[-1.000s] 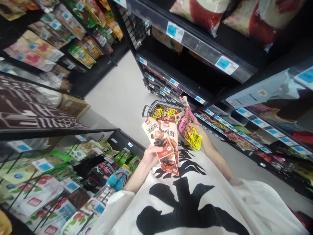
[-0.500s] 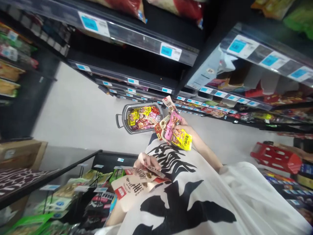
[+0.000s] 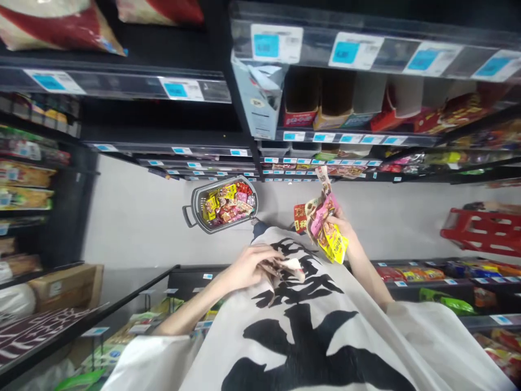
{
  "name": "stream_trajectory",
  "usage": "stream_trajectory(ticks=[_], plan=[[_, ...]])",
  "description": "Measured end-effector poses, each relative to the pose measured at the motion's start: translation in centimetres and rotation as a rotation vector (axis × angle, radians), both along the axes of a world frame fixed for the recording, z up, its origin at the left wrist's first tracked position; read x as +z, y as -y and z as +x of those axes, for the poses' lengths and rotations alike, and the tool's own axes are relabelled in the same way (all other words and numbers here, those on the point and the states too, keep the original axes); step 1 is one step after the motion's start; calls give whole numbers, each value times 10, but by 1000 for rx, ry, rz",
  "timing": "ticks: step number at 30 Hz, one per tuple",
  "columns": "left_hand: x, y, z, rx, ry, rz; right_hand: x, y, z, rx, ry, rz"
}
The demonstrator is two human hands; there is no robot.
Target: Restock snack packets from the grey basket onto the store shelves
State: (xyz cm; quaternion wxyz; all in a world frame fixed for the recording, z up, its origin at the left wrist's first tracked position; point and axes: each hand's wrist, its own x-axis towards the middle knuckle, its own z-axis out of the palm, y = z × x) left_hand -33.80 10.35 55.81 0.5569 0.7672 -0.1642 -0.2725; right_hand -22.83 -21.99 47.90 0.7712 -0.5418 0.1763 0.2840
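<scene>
My left hand [image 3: 257, 264] is curled in front of the shirt, its fingers closed over beige snack packets [image 3: 273, 271] that are crumpled together. Away to the right, my right hand [image 3: 342, 224] grips a fanned bunch of snack packets. Among these are a pink packet [image 3: 324, 210], a yellow packet [image 3: 336, 244] and a red packet [image 3: 300, 219] sticking out at the left. A pale packet [image 3: 323, 179] points up from the top of the bunch. Some packets are hidden behind others. Left of both hands, a grey shopping basket [image 3: 232, 224] on the floor holds many colourful packets.
Dark shelves [image 3: 163, 138] with blue-and-white price tags run across the front, with open display boxes [image 3: 301, 100] at upper right. A rack of hanging packets [image 3: 134, 326] stands at lower left, near a cardboard box [image 3: 67, 282]. A red basket [image 3: 484, 231] is at far right.
The view has swung to the right. My left hand has moved up and right, now back-up over its packets, whose printed fronts no longer show. My right hand is farther from the grey basket.
</scene>
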Motion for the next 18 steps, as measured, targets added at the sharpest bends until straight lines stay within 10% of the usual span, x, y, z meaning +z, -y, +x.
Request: stream_trajectory(ticks=[9, 18], plan=[[28, 134, 43, -546, 251, 40, -25, 148, -13, -51, -42, 101], [36, 199, 85, -671, -10, 60, -42, 204, -28, -77, -146, 130]])
